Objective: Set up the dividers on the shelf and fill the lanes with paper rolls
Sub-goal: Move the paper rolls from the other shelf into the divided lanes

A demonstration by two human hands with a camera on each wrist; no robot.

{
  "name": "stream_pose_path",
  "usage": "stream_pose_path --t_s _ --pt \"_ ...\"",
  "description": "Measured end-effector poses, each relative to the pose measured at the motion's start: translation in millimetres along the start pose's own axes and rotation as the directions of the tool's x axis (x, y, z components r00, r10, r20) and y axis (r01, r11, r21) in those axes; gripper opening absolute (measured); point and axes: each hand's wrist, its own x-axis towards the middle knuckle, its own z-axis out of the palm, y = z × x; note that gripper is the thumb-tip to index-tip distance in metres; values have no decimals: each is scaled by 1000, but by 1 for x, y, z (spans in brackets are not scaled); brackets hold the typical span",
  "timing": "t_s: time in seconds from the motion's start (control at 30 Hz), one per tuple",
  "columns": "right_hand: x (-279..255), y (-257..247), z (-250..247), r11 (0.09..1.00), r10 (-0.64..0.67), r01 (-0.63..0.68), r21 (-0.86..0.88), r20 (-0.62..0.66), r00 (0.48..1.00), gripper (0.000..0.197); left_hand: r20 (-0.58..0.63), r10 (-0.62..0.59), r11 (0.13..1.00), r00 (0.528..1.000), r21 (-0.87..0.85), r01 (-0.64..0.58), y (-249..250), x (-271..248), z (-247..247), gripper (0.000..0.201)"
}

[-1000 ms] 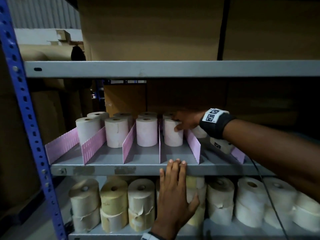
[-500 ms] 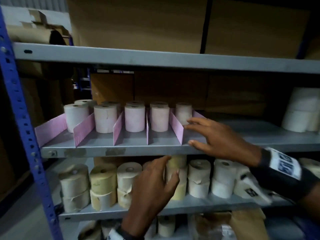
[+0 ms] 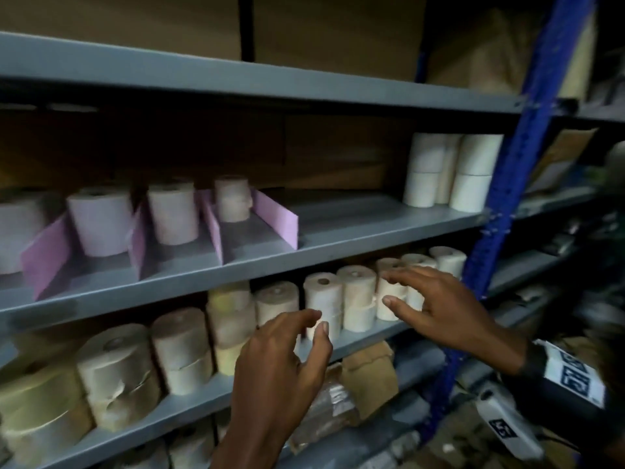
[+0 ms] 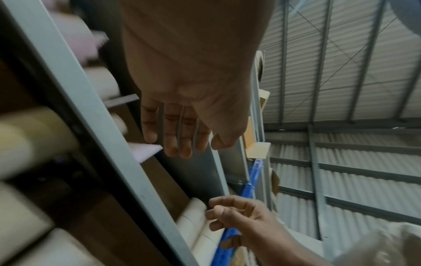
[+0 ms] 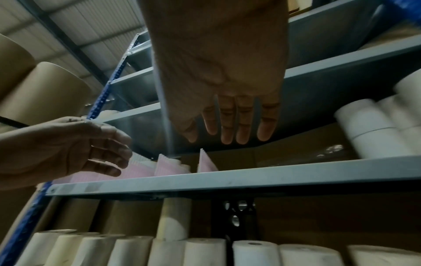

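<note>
Pink dividers point(image 3: 275, 218) stand on the grey middle shelf point(image 3: 304, 255), with one paper roll point(image 3: 233, 198) in the rightmost lane and more rolls point(image 3: 172, 211) in the lanes to its left. Stacked cream rolls point(image 3: 323, 296) line the shelf below. My right hand point(image 3: 392, 292) reaches with spread fingers in front of those lower rolls, holding nothing; whether it touches them I cannot tell. My left hand point(image 3: 314, 330) hovers beside it, fingers loosely curled and empty. Each wrist view shows an empty palm: the left hand point(image 4: 177, 144) and the right hand point(image 5: 227, 133).
A stack of white rolls point(image 3: 449, 170) stands at the right end of the divider shelf, with bare shelf between it and the last divider. A blue upright post point(image 3: 514, 184) bounds the bay on the right. Brown packages point(image 3: 365, 374) lie on the shelf below.
The view has swung to the right. My right hand dropped from the divider shelf's front edge to the lower rolls, and my left hand moved right along the lower shelf.
</note>
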Motion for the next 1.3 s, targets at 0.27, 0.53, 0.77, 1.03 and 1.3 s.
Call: stream_pose_path --t_s 0.27,0.53,0.77,1.03,1.3 --pt "4 109 -47 986 163 -159 39 -149 975 41 4 155 984 988 -89 -154 47 73 105 27" --pt "55 202 -84 963 242 -193 189 -285 927 53 122 208 977 971 -64 -201 99 186 208 36" --pt "122 245 -100 957 248 -189 219 -281 927 46 225 185 980 957 31 -196 94 291 256 25" --pt "206 289 -99 979 198 -182 97 -202 959 53 408 86 996 909 -40 -77 53 407 302 32" --pt "297 320 -108 983 148 -166 -84 -186 971 57 476 88 963 875 -267 48 26 466 353 26"
